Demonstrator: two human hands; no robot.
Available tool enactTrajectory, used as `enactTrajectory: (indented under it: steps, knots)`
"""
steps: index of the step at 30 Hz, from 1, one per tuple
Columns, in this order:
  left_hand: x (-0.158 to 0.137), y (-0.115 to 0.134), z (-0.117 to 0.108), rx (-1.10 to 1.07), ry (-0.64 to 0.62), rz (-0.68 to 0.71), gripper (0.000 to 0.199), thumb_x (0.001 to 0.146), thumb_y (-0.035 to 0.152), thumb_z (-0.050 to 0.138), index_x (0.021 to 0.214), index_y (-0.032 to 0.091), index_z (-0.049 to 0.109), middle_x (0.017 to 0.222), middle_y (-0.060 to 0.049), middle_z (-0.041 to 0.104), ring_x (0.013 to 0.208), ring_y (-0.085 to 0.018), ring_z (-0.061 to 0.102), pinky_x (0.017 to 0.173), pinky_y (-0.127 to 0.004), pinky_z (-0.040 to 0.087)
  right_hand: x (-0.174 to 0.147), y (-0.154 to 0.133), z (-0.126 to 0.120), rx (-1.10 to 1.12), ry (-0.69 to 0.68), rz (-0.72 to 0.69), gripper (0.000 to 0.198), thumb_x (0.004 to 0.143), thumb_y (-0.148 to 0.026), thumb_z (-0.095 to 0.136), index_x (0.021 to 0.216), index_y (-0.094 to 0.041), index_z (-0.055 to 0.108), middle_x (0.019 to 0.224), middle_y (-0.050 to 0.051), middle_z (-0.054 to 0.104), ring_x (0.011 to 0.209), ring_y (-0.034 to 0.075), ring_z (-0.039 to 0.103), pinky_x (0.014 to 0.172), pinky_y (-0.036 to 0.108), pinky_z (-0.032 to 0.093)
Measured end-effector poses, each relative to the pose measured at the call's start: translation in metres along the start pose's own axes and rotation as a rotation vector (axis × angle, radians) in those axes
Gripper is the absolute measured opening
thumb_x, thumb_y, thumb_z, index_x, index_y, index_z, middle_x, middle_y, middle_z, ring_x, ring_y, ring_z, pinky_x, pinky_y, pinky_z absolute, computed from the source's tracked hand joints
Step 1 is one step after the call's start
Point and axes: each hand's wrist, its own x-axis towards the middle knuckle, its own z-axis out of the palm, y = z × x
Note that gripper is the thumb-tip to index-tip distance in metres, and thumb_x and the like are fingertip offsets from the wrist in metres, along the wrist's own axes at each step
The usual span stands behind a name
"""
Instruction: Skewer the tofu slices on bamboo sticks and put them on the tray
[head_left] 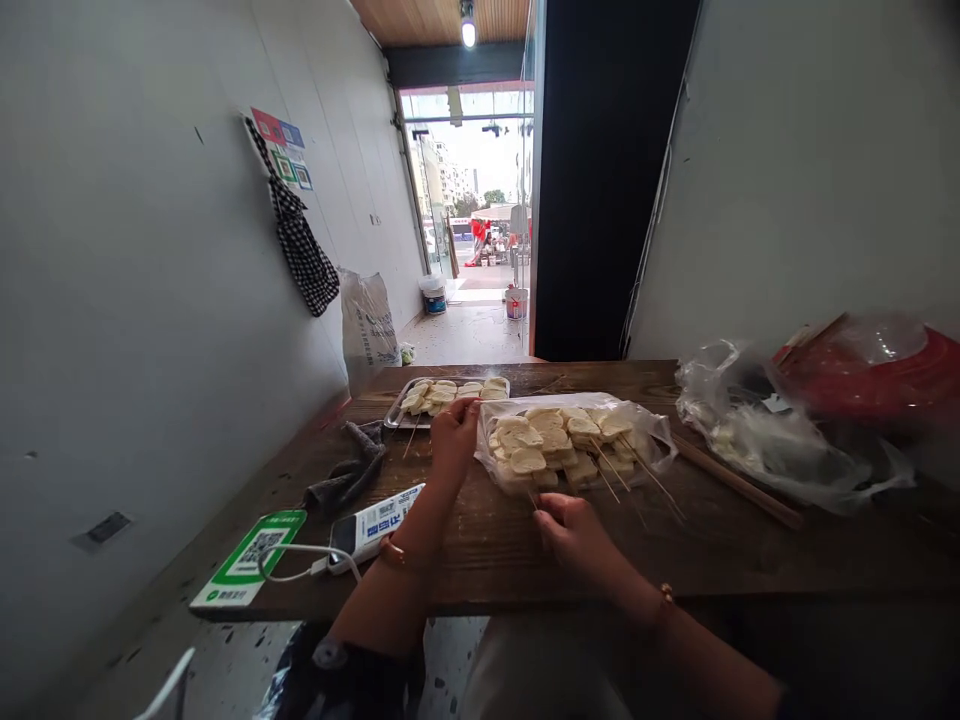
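A clear plastic bag point(504, 410) lies on the wooden table, with several skewers of pale, sliced food point(551, 432) on it, their thin sticks pointing toward me. My left hand point(454, 432) is closed at the bag's left edge, its fingertips pinching the plastic. At the bag's near side, my right hand point(564, 522) pinches the stick of a skewer point(528, 462) between thumb and fingers. Just beyond my left hand is a metal tray point(393, 414) bearing more of the same skewers, one stick poking over its near edge.
Left on the table point(480, 575) are a grey cloth point(349, 473), a white payment device point(379, 522) with a cable, and a green QR-code card point(253, 560). To the right lie a wooden rod point(739, 482), crumpled plastic bags point(787, 440) and something red point(877, 375) in plastic.
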Motion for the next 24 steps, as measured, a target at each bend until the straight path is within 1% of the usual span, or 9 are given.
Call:
enactTrajectory:
  steps: [3, 5, 8, 10, 13, 15, 18, 20, 24]
  knots:
    - [-0.003, -0.002, 0.003, -0.052, 0.02, -0.029, 0.023, 0.079, 0.036, 0.059, 0.079, 0.016, 0.069, 0.053, 0.001, 0.058, 0.051, -0.013, 0.051, 0.052, -0.024, 0.037, -0.008, 0.001, -0.01, 0.065, 0.014, 0.014, 0.029, 0.087, -0.022, 0.045, 0.092, -0.015, 0.073, 0.076, 0.005, 0.072, 0.073, 0.019, 0.065, 0.064, 0.024, 0.045]
    - [-0.006, 0.004, 0.009, -0.13, 0.015, -0.041, 0.025, 0.081, 0.039, 0.056, 0.08, 0.017, 0.067, 0.048, 0.004, 0.053, 0.046, -0.011, 0.049, 0.05, -0.023, 0.037, -0.005, -0.001, -0.017, 0.009, 0.039, 0.019, 0.031, 0.086, -0.021, 0.045, 0.098, -0.016, 0.074, 0.083, 0.007, 0.075, 0.082, 0.021, 0.068, 0.072, 0.026, 0.048]
    - [-0.008, 0.018, 0.018, -0.289, 0.029, -0.077, 0.027, 0.082, 0.042, 0.055, 0.087, 0.017, 0.064, 0.059, 0.003, 0.059, 0.048, -0.011, 0.055, 0.05, -0.022, 0.042, 0.003, -0.006, -0.024, -0.167, 0.049, 0.011, 0.034, 0.085, -0.018, 0.046, 0.107, -0.015, 0.073, 0.099, 0.012, 0.075, 0.092, 0.024, 0.069, 0.08, 0.029, 0.048]
    - [-0.006, 0.024, 0.022, -0.347, 0.031, -0.098, 0.027, 0.082, 0.042, 0.054, 0.09, 0.018, 0.061, 0.064, 0.003, 0.06, 0.044, -0.01, 0.054, 0.046, -0.022, 0.039, 0.005, -0.006, -0.027, -0.245, 0.031, -0.009, 0.037, 0.085, -0.018, 0.047, 0.112, -0.015, 0.071, 0.107, 0.013, 0.074, 0.096, 0.025, 0.069, 0.082, 0.03, 0.049]
    - [0.002, 0.024, 0.022, -0.287, 0.014, -0.082, 0.021, 0.082, 0.038, 0.052, 0.084, 0.018, 0.059, 0.055, 0.006, 0.051, 0.039, -0.008, 0.043, 0.042, -0.021, 0.033, 0.0, -0.001, -0.028, -0.256, 0.043, -0.018, 0.038, 0.086, -0.02, 0.048, 0.117, -0.016, 0.07, 0.112, 0.013, 0.072, 0.1, 0.025, 0.069, 0.085, 0.032, 0.05]
    - [0.009, 0.021, 0.021, -0.19, 0.024, -0.062, 0.019, 0.081, 0.035, 0.053, 0.079, 0.018, 0.06, 0.052, 0.006, 0.048, 0.042, -0.009, 0.043, 0.045, -0.022, 0.033, -0.008, 0.006, -0.028, -0.244, 0.07, -0.018, 0.039, 0.087, -0.021, 0.047, 0.119, -0.013, 0.069, 0.114, 0.014, 0.071, 0.103, 0.026, 0.068, 0.088, 0.034, 0.05]
    - [0.018, 0.016, 0.018, -0.076, 0.086, -0.043, 0.018, 0.082, 0.033, 0.052, 0.079, 0.018, 0.062, 0.054, 0.004, 0.051, 0.051, -0.011, 0.048, 0.049, -0.023, 0.035, -0.019, 0.015, -0.028, -0.251, 0.083, -0.016, 0.04, 0.087, -0.021, 0.047, 0.12, -0.012, 0.068, 0.114, 0.015, 0.071, 0.103, 0.027, 0.068, 0.09, 0.037, 0.051]
    - [0.02, 0.016, 0.018, -0.054, 0.113, -0.037, 0.019, 0.082, 0.033, 0.052, 0.081, 0.018, 0.063, 0.057, 0.002, 0.054, 0.056, -0.013, 0.051, 0.052, -0.024, 0.037, -0.023, 0.017, -0.03, -0.256, 0.087, -0.012, 0.04, 0.086, -0.021, 0.048, 0.12, -0.013, 0.068, 0.113, 0.014, 0.071, 0.102, 0.027, 0.069, 0.091, 0.037, 0.051]
    - [0.013, 0.022, 0.02, -0.095, 0.057, -0.025, 0.022, 0.083, 0.035, 0.052, 0.083, 0.017, 0.065, 0.064, 0.0, 0.061, 0.06, -0.013, 0.054, 0.055, -0.024, 0.039, -0.015, 0.007, -0.033, -0.255, 0.111, -0.006, 0.041, 0.086, -0.02, 0.046, 0.12, -0.013, 0.068, 0.115, 0.014, 0.071, 0.104, 0.026, 0.068, 0.091, 0.035, 0.051]
